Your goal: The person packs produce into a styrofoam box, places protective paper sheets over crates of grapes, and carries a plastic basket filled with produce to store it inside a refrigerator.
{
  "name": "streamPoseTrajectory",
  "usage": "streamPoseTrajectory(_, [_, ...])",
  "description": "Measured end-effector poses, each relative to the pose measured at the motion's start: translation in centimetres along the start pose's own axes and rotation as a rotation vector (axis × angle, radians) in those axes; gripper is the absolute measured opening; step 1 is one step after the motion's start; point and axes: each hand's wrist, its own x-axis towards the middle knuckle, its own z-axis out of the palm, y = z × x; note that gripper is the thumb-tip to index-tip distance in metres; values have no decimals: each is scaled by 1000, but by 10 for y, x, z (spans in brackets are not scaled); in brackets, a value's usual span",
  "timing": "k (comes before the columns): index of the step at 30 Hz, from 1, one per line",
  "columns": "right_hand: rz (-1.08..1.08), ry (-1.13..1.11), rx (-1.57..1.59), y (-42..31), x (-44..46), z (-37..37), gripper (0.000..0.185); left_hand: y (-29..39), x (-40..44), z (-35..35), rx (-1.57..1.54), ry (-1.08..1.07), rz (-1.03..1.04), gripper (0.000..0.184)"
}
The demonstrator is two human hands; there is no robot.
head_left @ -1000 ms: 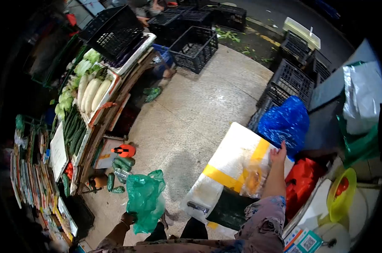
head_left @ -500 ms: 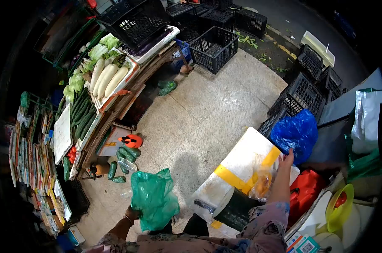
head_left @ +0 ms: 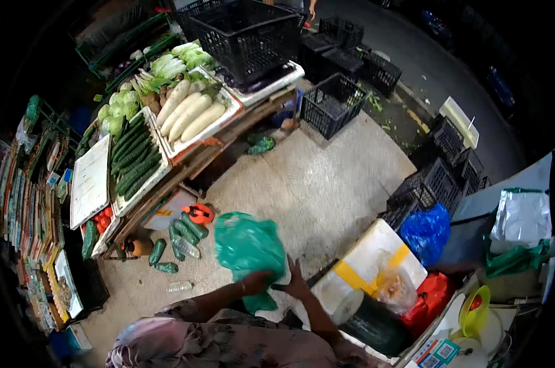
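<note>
A crumpled green plastic bag [head_left: 248,242] hangs in front of my body, with my left hand [head_left: 257,282] closed on its lower part. My right hand [head_left: 297,283] is just right of the bag, its fingers spread and nothing in them. To the right lies a white foam box lid [head_left: 345,254] with yellow tape. On it rest a large dark green winter melon [head_left: 378,325] with a pale cut end and a clear bag [head_left: 395,289] with orange contents. A blue plastic bag [head_left: 425,233] sits beyond the lid, and a red bag [head_left: 433,297] beside it.
Left, a slanted stall holds cucumbers [head_left: 133,156], white radishes [head_left: 191,116] and a black crate [head_left: 247,43]. Several green gourds [head_left: 183,236] lie on the floor by an orange bottle [head_left: 199,214]. Another black crate [head_left: 332,104] stands ahead. A yellow basket [head_left: 475,313] is at right.
My right hand has moved left from beside the blue bag to near the green bag. My left hand has shifted right with the green bag. The view has turned toward the left stall.
</note>
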Motion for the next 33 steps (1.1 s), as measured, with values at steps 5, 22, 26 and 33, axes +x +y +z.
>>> streamPoseTrajectory(5, [326, 32, 373, -27, 14, 17, 57, 67, -9, -55, 800, -225, 578, 30])
streamPoseTrajectory(22, [1014, 920, 386, 58, -41, -103, 35, -75, 98, -274, 1105, -124, 323, 26])
streamPoseTrajectory(26, [1134, 881, 417, 93, -20, -116, 30, -48, 132, -293, 371, 87, -103, 29])
streamPoseTrajectory(33, [676, 538, 420, 87, 163, -192, 28, 104, 216, -285, -62, 514, -573, 22])
